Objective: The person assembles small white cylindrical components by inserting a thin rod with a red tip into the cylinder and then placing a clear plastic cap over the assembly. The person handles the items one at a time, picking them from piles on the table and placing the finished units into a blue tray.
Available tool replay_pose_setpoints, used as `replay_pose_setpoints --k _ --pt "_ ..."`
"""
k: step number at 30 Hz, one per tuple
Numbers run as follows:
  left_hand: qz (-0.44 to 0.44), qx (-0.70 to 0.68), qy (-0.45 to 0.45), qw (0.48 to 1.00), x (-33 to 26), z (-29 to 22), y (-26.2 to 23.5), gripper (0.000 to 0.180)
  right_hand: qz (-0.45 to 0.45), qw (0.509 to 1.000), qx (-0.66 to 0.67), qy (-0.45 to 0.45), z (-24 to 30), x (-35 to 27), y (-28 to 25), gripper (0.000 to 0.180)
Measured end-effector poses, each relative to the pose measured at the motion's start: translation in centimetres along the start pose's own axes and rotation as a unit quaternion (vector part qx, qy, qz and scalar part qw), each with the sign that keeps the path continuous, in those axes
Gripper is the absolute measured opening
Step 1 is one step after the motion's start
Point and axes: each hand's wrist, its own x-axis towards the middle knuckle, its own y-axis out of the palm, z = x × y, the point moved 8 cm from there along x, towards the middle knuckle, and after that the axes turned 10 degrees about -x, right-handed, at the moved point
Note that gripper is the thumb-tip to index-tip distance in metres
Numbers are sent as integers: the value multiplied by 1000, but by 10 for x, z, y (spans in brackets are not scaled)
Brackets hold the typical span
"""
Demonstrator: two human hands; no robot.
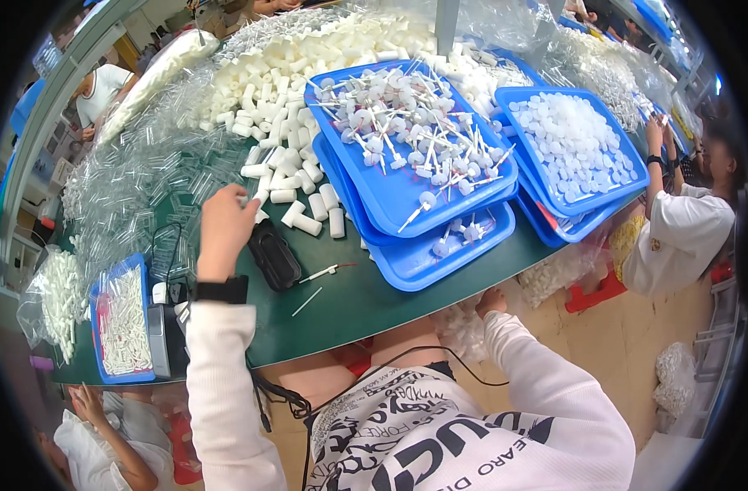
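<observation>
My left hand point(225, 222) is over the green table, its fingers curled in a pinch beside the white cylinders and clear tubes. Whatever is between its fingertips is too small to make out. Just right of it lies a black oblong case point(274, 254). A thin white stick with a red wire point(320, 272) and a bare white stick point(307, 302) rest on the table near the case. My right hand point(492, 302) is low at the table's front edge, below the blue trays, its fingers mostly hidden. White foam-like cylinders point(285, 182) lie in a heap beyond the case.
Stacked blue trays point(406, 221) hold white sticks with round discs. Another blue tray point(628, 184) holds translucent discs. Clear tubes point(136, 180) heap at left, near a blue tray point(149, 376) of small white parts. A cable point(423, 349) hangs across my lap. Co-workers sit on both sides.
</observation>
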Motion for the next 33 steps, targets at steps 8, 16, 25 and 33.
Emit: replay_pose_setpoints --k 8,16,25,33 --pt "65 96 -40 992 33 28 32 19 59 935 33 -349 24 -72 -77 40" --pt "181 180 -121 959 18 66 -12 29 169 797 219 -536 31 -212 -347 20" --pt "78 160 -41 983 27 93 2 16 -296 783 152 -525 136 -152 -492 21" --pt "-8 116 -54 992 24 72 -28 28 -338 789 168 -485 147 -126 -506 24"
